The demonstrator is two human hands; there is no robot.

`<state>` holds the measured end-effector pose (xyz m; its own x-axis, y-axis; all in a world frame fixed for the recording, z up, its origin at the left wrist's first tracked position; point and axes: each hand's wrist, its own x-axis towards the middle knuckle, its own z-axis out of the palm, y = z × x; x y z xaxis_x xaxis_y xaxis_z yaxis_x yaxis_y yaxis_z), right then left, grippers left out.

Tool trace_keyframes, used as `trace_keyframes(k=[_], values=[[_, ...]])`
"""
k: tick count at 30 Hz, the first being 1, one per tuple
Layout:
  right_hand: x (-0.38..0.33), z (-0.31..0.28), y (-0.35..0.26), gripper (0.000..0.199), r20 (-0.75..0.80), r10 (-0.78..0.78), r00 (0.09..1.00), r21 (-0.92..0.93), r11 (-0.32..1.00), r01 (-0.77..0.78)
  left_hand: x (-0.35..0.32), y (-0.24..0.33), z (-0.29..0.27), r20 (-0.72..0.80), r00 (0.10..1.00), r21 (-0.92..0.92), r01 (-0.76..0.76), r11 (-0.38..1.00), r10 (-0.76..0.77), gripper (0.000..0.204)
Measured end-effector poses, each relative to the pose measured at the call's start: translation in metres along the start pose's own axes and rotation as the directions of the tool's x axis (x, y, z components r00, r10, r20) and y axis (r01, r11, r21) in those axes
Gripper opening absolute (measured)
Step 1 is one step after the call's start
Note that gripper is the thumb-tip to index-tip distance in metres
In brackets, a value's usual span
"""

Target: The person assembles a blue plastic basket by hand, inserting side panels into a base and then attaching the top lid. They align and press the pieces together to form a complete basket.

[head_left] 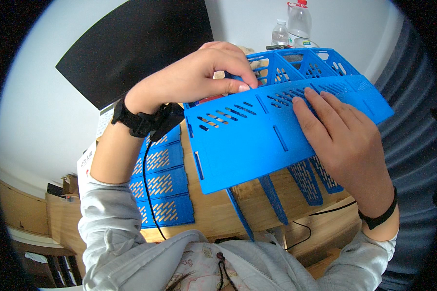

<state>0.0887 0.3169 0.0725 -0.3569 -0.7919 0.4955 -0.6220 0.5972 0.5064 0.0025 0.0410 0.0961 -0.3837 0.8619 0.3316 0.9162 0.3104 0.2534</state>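
Observation:
A blue plastic rack (281, 131) with slotted panels and upright dividers is raised in front of me over a wooden table (213, 213). My left hand (204, 72) pinches the top edge of its large flat panel between thumb and fingers. My right hand (340, 140) lies flat on the panel's right side, fingers spread, pressing against it. Several divider panels (308, 179) hang down below the flat panel. A black band with a small device sits on my left wrist, a thin black band on my right.
More blue slotted panels (162, 186) lie stacked on the table at the left. Two clear plastic bottles (296, 24) stand at the far edge. A black board (141, 43) leans at the upper left. Black cables run along the table's front.

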Motion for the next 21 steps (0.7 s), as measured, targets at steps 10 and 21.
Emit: trace_keyframes(k=[10, 21], values=[[0.001, 0.0, -0.001, 0.039, 0.009, 0.001, 1.0, -0.001, 1.0, -0.001, -0.003, 0.002, -0.002, 0.02, 1.0, 0.042, 0.022, 0.999, -0.023, 0.019], [0.006, 0.007, 0.0, 0.032, -0.089, -0.057, 0.994, -0.071, 0.996, 0.05, -0.014, -0.002, 0.01, -0.161, 0.847, -0.167, 0.483, 0.86, -0.507, 0.034]])
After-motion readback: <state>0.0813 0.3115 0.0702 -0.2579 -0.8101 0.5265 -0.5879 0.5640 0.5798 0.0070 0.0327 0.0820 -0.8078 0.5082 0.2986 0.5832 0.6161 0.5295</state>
